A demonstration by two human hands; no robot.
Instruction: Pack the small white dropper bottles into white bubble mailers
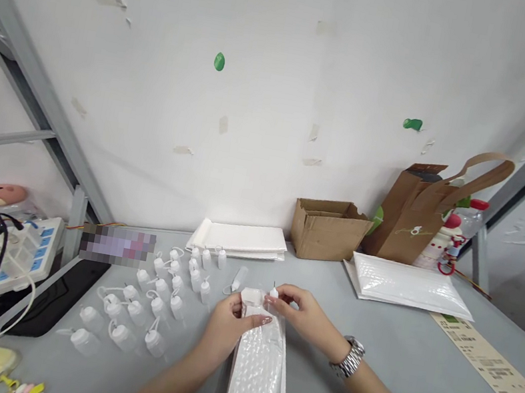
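Noted white padded bubble mailer (259, 372) lying flat on grey worktop (389, 368), open end away from camera. Found left hand (230, 323) with grip clamped on mailer's open end, thumb on top. Recorded right hand (305, 312), grip pinched on small white plastic needle-tipped bottle (274, 291), upright just at that opening. Logged cluster of similar capped white bottles (145, 311) left of mailer; brown cardboard box (328, 230) behind, near wall.

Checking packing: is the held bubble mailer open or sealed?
Open: bubble mailer has its flap lifted; right hand holds a bottle at its mouth.
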